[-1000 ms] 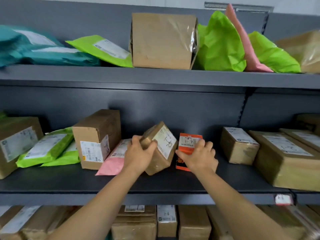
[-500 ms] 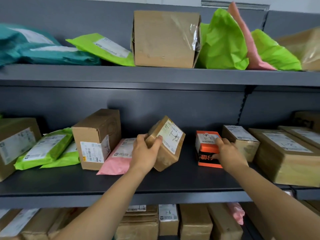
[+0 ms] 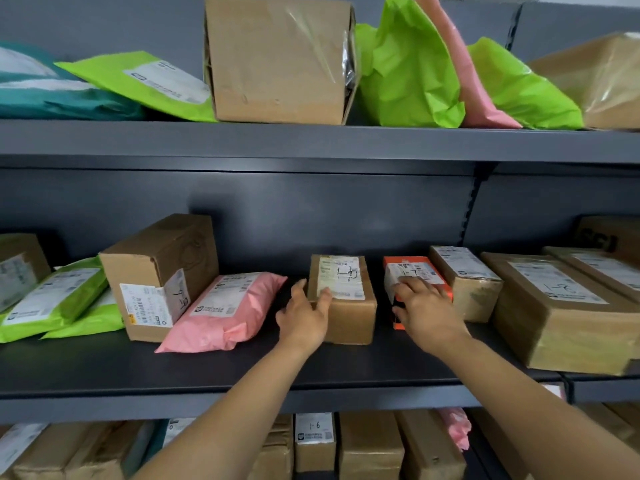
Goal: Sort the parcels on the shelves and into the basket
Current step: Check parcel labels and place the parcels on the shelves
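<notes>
Your left hand point(image 3: 303, 315) grips the small brown box point(image 3: 349, 317) at the centre of the frame. The thumb lies over its top front edge, on the corner of the label, and the fingers wrap its left side. The box sits flat on the middle shelf point(image 3: 207, 368), label up. It stands a little apart from the pink mailer point(image 3: 221, 306) to its left and the orange box point(image 3: 412, 270) to its right.

Your right hand point(image 3: 429, 313) lies on that orange box, fingers spread fairly straight across the label. The thumb seems to run down the box's left face, but the hand hides the contact. I cannot tell whether you are pinching the box or only pressing on it. The orange box stands just beside the taped brown carton point(image 3: 464, 282) right of centre, touching it or nearly so.

By my reading you are at the placing step, lining both parcels up in the shelf's row. The next move calls for little force:
- Square the brown box with the shelf's front edge.
- Keep its handwritten mark readable.
- Loosen the left grip without dragging the box toward the mailer.
- Lift the right hand straight up so the orange box does not skew against its neighbour.

No basket shows in this view, so anything meant for it will need a turn away from the shelves.
</notes>
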